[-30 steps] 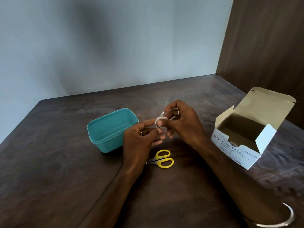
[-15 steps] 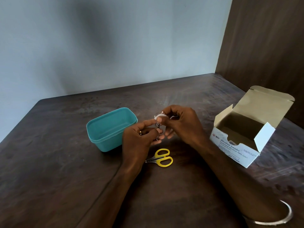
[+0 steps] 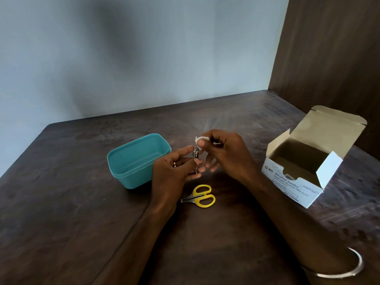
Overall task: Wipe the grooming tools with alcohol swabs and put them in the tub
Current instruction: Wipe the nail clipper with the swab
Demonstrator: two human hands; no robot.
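Left hand (image 3: pixel 174 169) pinches small metal tool (image 3: pixel 196 159) (likely nail clipper); right hand (image 3: pixel 224 153) pinches swab (image 3: pixel 200 139) on its tip. Risk: thin grip, tool slips, misses tub (image 3: pixel 137 161) toward table's left edge.

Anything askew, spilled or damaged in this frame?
Nothing stands out. The tub sits upright, the scissors lie closed on the table, the swab box is open, and nothing looks spilled.
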